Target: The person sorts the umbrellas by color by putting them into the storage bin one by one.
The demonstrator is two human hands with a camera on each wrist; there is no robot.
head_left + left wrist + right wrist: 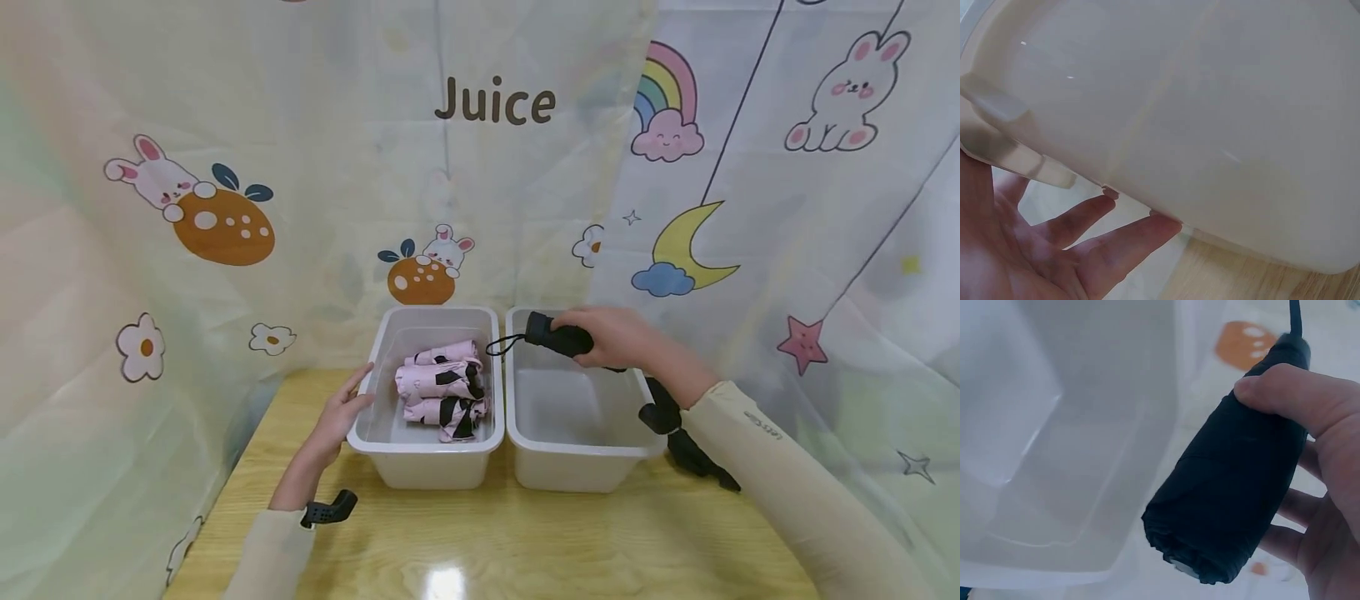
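Note:
My right hand [611,336] grips a black folded umbrella [558,335] above the right-hand white bin [581,450]. A thin wrist loop hangs from its handle end. In the right wrist view, the thumb lies across the umbrella [1229,469] and the other fingers are partly hidden behind it. Fingers extended, my left hand [333,421] touches the left side of the left-hand white bin [427,448]; the left wrist view shows fingertips [1163,231] against its wall. Several folded pink umbrellas with black patches [435,381] lie inside that bin.
Both bins stand side by side on a wooden table [390,542]. More black folded umbrellas [690,450] lie to the right of the right-hand bin, partly covered by my right forearm. A printed curtain [330,208] hangs behind and around the table.

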